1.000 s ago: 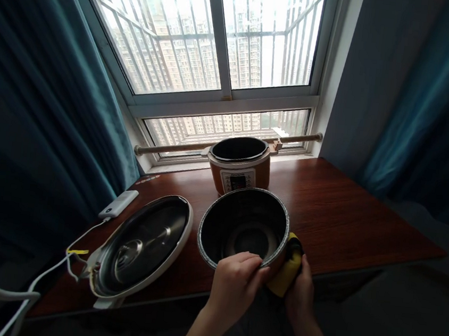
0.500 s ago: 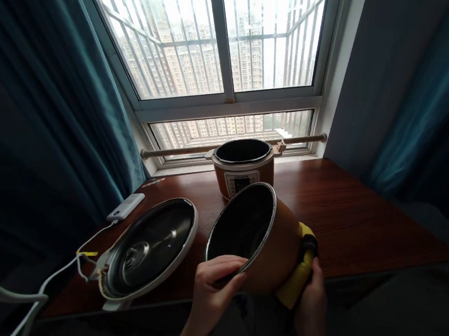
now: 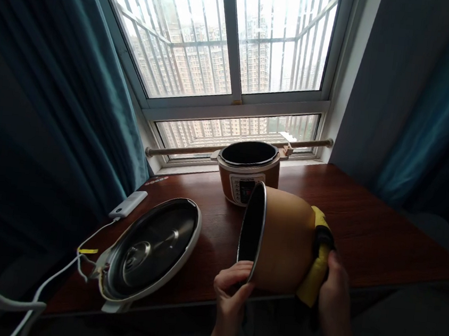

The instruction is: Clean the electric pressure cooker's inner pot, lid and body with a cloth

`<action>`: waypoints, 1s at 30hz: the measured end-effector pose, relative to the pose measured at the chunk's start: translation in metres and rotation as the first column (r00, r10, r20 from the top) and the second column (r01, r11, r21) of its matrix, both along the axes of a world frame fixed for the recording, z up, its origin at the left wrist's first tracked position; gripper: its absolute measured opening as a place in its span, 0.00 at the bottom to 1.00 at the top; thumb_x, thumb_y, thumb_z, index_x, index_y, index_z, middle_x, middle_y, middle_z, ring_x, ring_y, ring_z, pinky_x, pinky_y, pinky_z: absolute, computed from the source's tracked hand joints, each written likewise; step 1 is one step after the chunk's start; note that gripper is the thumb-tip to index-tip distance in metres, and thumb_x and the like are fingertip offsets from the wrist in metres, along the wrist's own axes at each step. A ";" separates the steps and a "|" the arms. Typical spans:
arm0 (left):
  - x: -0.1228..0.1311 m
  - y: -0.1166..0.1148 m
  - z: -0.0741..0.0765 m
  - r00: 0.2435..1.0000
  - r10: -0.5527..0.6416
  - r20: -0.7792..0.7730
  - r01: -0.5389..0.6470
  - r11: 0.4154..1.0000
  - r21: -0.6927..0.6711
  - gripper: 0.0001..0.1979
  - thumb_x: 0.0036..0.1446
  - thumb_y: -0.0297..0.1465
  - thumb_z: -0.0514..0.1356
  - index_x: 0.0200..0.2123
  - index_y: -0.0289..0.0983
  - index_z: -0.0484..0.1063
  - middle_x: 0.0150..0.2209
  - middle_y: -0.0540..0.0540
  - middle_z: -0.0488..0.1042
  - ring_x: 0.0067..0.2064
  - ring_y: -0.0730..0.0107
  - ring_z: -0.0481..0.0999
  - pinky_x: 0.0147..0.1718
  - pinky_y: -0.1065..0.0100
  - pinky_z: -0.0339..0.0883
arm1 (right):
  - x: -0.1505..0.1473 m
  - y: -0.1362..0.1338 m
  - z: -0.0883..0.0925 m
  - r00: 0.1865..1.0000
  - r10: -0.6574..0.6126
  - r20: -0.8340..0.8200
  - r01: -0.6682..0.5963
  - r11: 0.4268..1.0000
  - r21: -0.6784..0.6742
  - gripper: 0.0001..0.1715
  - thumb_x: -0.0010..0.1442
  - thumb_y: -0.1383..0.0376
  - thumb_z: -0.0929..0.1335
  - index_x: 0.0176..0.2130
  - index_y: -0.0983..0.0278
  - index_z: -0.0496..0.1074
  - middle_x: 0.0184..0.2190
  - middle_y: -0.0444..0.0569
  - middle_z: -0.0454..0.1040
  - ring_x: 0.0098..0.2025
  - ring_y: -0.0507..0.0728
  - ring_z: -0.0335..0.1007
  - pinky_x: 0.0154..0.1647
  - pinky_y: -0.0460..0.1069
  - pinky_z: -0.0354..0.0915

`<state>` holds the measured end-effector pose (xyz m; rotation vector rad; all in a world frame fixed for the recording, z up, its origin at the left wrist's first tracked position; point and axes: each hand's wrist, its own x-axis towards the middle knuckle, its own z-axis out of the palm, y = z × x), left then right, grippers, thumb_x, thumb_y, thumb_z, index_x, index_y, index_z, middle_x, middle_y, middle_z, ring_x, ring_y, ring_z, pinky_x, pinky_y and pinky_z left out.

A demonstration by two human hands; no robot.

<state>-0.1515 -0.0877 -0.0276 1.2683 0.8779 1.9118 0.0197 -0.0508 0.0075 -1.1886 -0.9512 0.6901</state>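
A gold-coloured inner pot (image 3: 287, 239) with a dark inside is tipped on its side above the table's front edge, its mouth facing left. My left hand (image 3: 234, 286) pinches the pot's lower rim, with fingers inside and thumb outside. Against the pot's base, my right hand (image 3: 335, 284) presses a yellow cloth with a black band (image 3: 318, 258). Behind the pot stands the cooker body (image 3: 248, 173), open at the top, with a control panel on its front. To the left lies the cooker lid (image 3: 156, 241), its metal inside facing up.
A white power bank (image 3: 128, 204) with a white cable (image 3: 56, 273) lies at the table's left. The brown wooden table (image 3: 347, 218) stands below a barred window (image 3: 210, 38). Blue curtains (image 3: 75, 93) hang at both sides. A rod (image 3: 186, 150) crosses the window's lower part.
The pot has turned so its mouth faces further left and more of its gold outside shows. Both hands have moved right with it, and the view has shifted slightly.
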 end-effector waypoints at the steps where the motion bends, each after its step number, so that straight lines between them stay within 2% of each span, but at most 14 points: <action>1: 0.000 0.000 -0.004 0.999 0.004 0.038 -0.003 1.000 -0.018 0.06 0.44 0.31 0.65 0.30 0.41 0.79 0.31 0.47 0.79 0.38 0.62 0.76 0.40 0.63 0.68 | -0.001 0.000 0.001 1.000 0.002 -0.013 -0.002 1.000 -0.018 0.27 0.59 0.52 0.58 0.49 0.65 0.69 0.45 0.50 0.73 0.51 0.60 0.64 0.51 0.52 0.60; 4: 0.000 0.001 -0.014 0.990 0.025 0.136 -0.019 0.999 -0.050 0.07 0.42 0.32 0.66 0.29 0.40 0.78 0.30 0.46 0.78 0.40 0.60 0.75 0.42 0.61 0.67 | -0.005 0.003 0.002 0.998 0.038 -0.041 -0.040 0.999 -0.035 0.29 0.59 0.52 0.58 0.53 0.65 0.66 0.52 0.51 0.68 0.56 0.61 0.58 0.57 0.55 0.54; 9: -0.002 0.003 -0.023 0.978 0.007 0.207 0.010 0.997 -0.080 0.06 0.41 0.32 0.66 0.27 0.40 0.78 0.29 0.46 0.78 0.39 0.61 0.75 0.42 0.61 0.67 | -0.011 0.008 0.003 0.995 0.094 -0.025 -0.094 0.996 0.003 0.31 0.60 0.51 0.57 0.57 0.64 0.61 0.57 0.51 0.61 0.59 0.61 0.55 0.60 0.57 0.49; 14: -0.003 0.002 -0.027 0.946 0.104 0.308 -0.058 0.986 -0.157 0.09 0.35 0.34 0.68 0.23 0.38 0.76 0.25 0.47 0.76 0.38 0.57 0.75 0.38 0.60 0.69 | -0.019 0.011 0.005 0.993 0.113 0.044 -0.116 0.989 0.089 0.29 0.61 0.54 0.56 0.58 0.63 0.60 0.59 0.50 0.59 0.61 0.60 0.52 0.62 0.57 0.47; 19: -0.005 -0.001 -0.035 0.930 0.183 0.319 -0.114 0.968 -0.224 0.12 0.33 0.37 0.69 0.24 0.38 0.76 0.26 0.47 0.76 0.38 0.55 0.75 0.37 0.59 0.70 | -0.028 0.011 0.006 0.983 0.116 0.140 -0.138 0.979 0.153 0.27 0.63 0.57 0.55 0.58 0.62 0.59 0.60 0.48 0.57 0.62 0.59 0.49 0.62 0.58 0.47; 23: -0.007 -0.003 -0.037 0.961 0.151 0.231 -0.101 0.971 -0.216 0.11 0.37 0.38 0.68 0.25 0.39 0.77 0.30 0.45 0.78 0.44 0.52 0.74 0.42 0.55 0.69 | -0.027 0.016 0.007 0.977 0.078 0.199 -0.116 0.975 0.187 0.26 0.64 0.59 0.54 0.58 0.62 0.59 0.60 0.49 0.57 0.62 0.59 0.50 0.62 0.58 0.47; 27: -0.011 -0.006 -0.032 0.995 0.086 -0.046 -0.092 0.982 -0.166 0.06 0.43 0.35 0.66 0.28 0.40 0.79 0.32 0.44 0.79 0.46 0.51 0.73 0.48 0.51 0.65 | -0.031 0.013 0.013 0.951 0.011 0.310 -0.091 0.965 0.245 0.26 0.65 0.61 0.53 0.60 0.61 0.55 0.62 0.48 0.53 0.63 0.59 0.46 0.63 0.61 0.45; 30: -0.012 -0.009 -0.027 0.970 0.072 -0.234 -0.095 0.991 -0.089 0.06 0.46 0.33 0.64 0.30 0.41 0.79 0.33 0.44 0.79 0.46 0.51 0.74 0.48 0.50 0.65 | -0.050 -0.007 0.019 0.872 -0.026 0.489 -0.136 0.946 0.293 0.26 0.65 0.63 0.52 0.60 0.60 0.56 0.63 0.46 0.51 0.65 0.60 0.39 0.63 0.63 0.41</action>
